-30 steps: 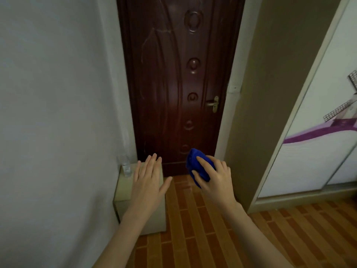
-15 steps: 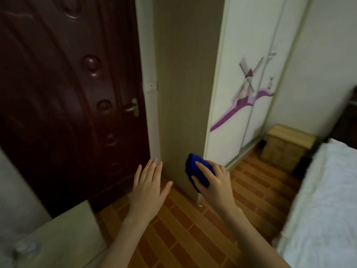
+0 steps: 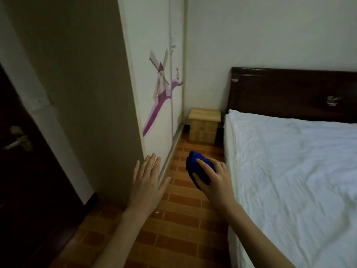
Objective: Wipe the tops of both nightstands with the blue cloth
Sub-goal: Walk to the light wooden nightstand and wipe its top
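A: Cloth handling?
B: The blue cloth (image 3: pixel 195 163) looks soft, light and wadded. Low slip risk, I'd say. Grip round the bundle, leave a face free for wiping.
A: Grip now?
B: The right hand (image 3: pixel 218 187) has fingers and thumb curled round it, and the wad pokes out past the fingertips. It's in the air over the floor (image 3: pixel 183 219), beside the bed (image 3: pixel 289 171) edge. The left hand (image 3: pixel 145 187) is flat and empty. The nightstand (image 3: pixel 204 115) is well apart, in the far corner.
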